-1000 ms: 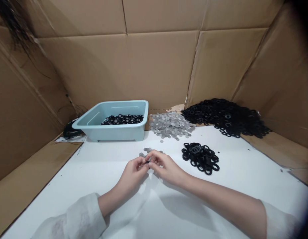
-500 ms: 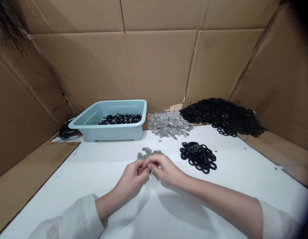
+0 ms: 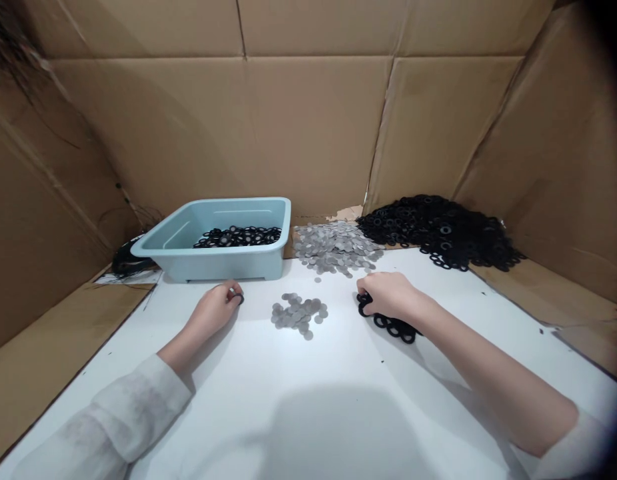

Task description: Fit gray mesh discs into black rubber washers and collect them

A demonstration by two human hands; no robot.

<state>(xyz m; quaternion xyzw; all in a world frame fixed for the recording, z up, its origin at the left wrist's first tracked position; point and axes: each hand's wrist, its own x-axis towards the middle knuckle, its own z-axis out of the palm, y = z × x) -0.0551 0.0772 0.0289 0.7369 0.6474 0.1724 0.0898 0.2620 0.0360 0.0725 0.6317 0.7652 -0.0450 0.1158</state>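
Note:
Pinched between the thumb and fingers of my left hand [image 3: 216, 310] is a small black ring [image 3: 240, 299], in front of the blue basin; whether a disc sits inside it is too small to tell. My right hand [image 3: 396, 295] reaches down over the small pile of black rings [image 3: 394, 328], covering much of it. Its thumb and fingertips close on a black ring [image 3: 362, 305] at the pile's left edge. Between both hands lies a small heap of thin grey discs [image 3: 299, 313] on the white table.
The light blue basin [image 3: 223, 264] at back left holds many black rings, some with grey centres. Behind the table lie a larger heap of grey discs [image 3: 336, 247] and a big mound of black rings [image 3: 438, 227]. Cardboard walls [image 3: 308, 127] enclose the white table [image 3: 228, 407].
My hands were together in front of the small disc heap. The left has moved left toward the basin with a ring; the right has moved right onto the small ring pile.

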